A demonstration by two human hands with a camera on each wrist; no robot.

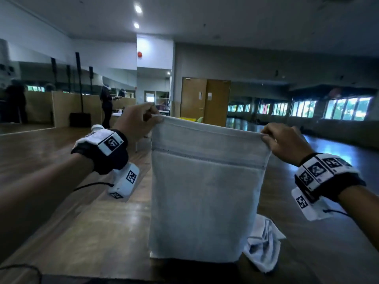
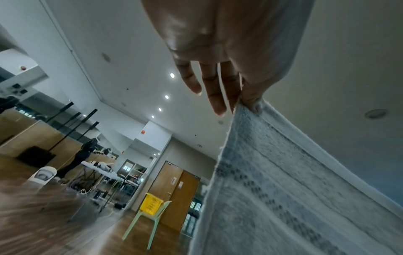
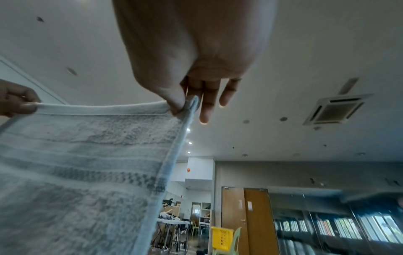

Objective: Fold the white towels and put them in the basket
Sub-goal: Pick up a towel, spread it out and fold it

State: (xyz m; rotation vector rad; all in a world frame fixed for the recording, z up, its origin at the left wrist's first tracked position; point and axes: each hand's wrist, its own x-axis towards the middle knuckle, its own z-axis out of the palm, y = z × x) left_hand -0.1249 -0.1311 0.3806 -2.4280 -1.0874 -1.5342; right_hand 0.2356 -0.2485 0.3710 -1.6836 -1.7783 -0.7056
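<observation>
Left hand (image 1: 137, 121) and right hand (image 1: 284, 140) each pinch a top corner of the white towel (image 1: 205, 193), held up hanging over the wooden table (image 1: 98, 226). Another towel (image 1: 264, 244) lies crumpled behind it. Yellow basket (image 2: 151, 204) sits on a green chair (image 2: 150, 222) by wooden doors (image 1: 205, 101). No readable writing.

The held towel (image 1: 205, 201) is showing white with a greyish cast, a darker grey woven stripe running across it near the top hem. A second white towel (image 1: 264, 247) is lying crumpled on the brown wood-grain desk (image 1: 102, 232). The basket (image 2: 151, 203) is showing bright yellow on a pale green chair (image 2: 150, 222). The wristbands (image 1: 320, 173) are showing black-and-white square markers.
</observation>
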